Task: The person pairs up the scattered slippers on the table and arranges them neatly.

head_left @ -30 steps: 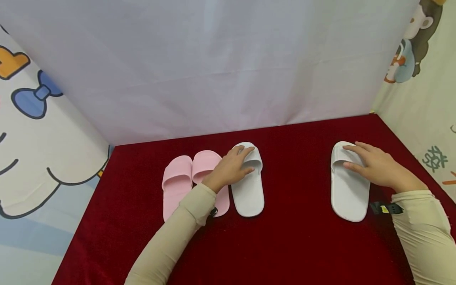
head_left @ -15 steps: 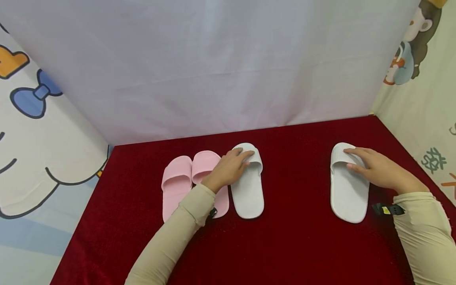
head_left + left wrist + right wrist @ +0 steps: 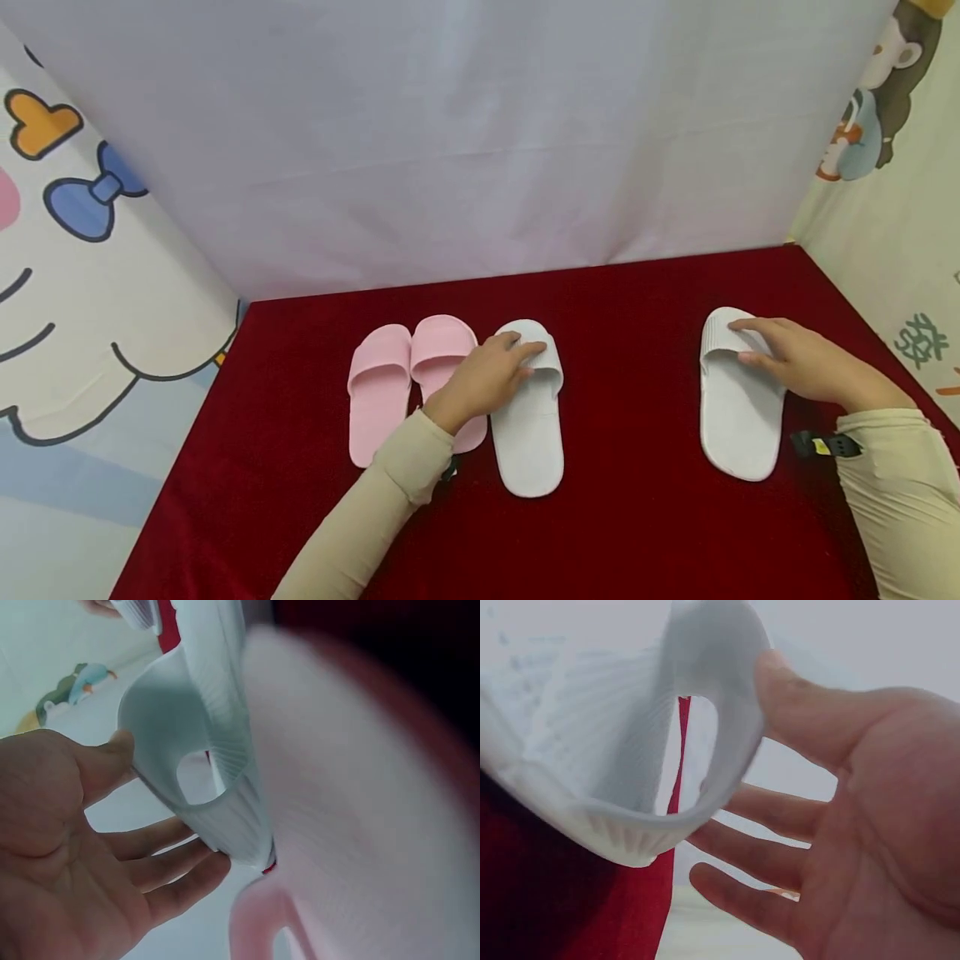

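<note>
Two white slide slippers lie on red cloth, well apart, toes pointing away from me. My left hand (image 3: 483, 379) grips the strap of the left white slipper (image 3: 529, 446), its thumb at the strap's rear edge (image 3: 139, 769) and its fingers along the outside. On the right white slipper (image 3: 738, 429), my right hand (image 3: 813, 362) holds the strap from its right side, with the thumb at the edge of the opening (image 3: 742, 682) and the fingers under the outer face. A pair of pink slippers (image 3: 378, 408) stands just left of the white one; my left wrist partly covers the nearer pink slipper (image 3: 442, 337).
Red cloth (image 3: 637, 400) covers the surface and lies between the two white slippers. A pale curtain (image 3: 525, 167) hangs along the back edge. Printed cartoon panels stand at the left (image 3: 90, 333) and right (image 3: 885, 250).
The left white slipper has slid toward me with my left hand, now sitting lower than the pink pair. The right white slipper has come slightly toward me. The head view has shifted a little.
</note>
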Tool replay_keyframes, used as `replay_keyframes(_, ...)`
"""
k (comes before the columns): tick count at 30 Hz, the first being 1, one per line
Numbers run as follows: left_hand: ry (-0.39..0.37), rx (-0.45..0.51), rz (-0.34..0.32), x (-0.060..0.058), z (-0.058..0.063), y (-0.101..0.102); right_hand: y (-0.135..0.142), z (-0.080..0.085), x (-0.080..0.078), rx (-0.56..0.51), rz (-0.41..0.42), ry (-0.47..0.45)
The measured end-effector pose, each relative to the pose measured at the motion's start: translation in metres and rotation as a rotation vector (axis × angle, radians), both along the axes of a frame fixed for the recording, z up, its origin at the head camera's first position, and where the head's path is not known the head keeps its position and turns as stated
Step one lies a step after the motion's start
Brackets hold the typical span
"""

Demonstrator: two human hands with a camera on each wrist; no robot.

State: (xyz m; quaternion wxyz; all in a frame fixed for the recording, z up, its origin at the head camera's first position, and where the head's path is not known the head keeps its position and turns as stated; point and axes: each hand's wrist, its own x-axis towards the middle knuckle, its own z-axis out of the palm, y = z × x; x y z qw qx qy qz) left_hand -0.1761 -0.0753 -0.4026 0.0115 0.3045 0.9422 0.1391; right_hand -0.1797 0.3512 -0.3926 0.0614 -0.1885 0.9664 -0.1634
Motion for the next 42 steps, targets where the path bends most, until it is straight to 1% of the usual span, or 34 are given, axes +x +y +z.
replay_keyframes(8,0.042,-0.003,-0.015,0.031,0.002,-0.003,0.0,0.007,0.007,0.019,0.022,-0.041)
replay_keyframes(11,0.052,-0.003,-0.025,0.038,0.0,-0.006,0.0,0.009,0.009,0.009,0.043,-0.046)
replay_keyframes(15,0.059,0.008,-0.032,0.043,-0.003,-0.007,0.001,0.009,0.012,-0.001,0.083,-0.03)
replay_keyframes(18,0.048,0.032,-0.031,0.046,-0.004,-0.009,0.002,0.009,0.013,-0.006,0.109,-0.019)
replay_keyframes(21,0.038,0.055,-0.03,0.048,-0.005,-0.01,0.003,0.008,0.015,-0.028,0.141,0.017)
replay_keyframes(24,0.036,0.06,-0.03,0.048,-0.004,-0.011,0.003,0.008,0.016,-0.054,0.159,0.037)
replay_keyframes(26,0.036,0.065,-0.033,0.048,-0.003,-0.011,0.002,0.009,0.016,-0.065,0.152,0.013)
replay_keyframes(30,0.012,0.069,-0.032,0.048,0.0,-0.011,-0.001,0.012,0.015,-0.071,0.118,-0.073)
replay_keyframes(32,0.002,0.07,-0.03,0.048,0.001,-0.011,-0.002,0.013,0.014,-0.064,0.11,-0.09)
replay_keyframes(34,-0.004,0.077,-0.028,0.048,0.002,-0.011,-0.003,0.013,0.014,-0.058,0.113,-0.079)
replay_keyframes(39,-0.008,0.103,-0.022,0.046,0.002,-0.01,-0.005,0.012,0.014,-0.075,0.145,-0.01)
replay_keyframes(42,-0.025,0.112,-0.02,0.046,0.001,-0.01,-0.009,0.011,0.015,-0.084,0.161,-0.004)
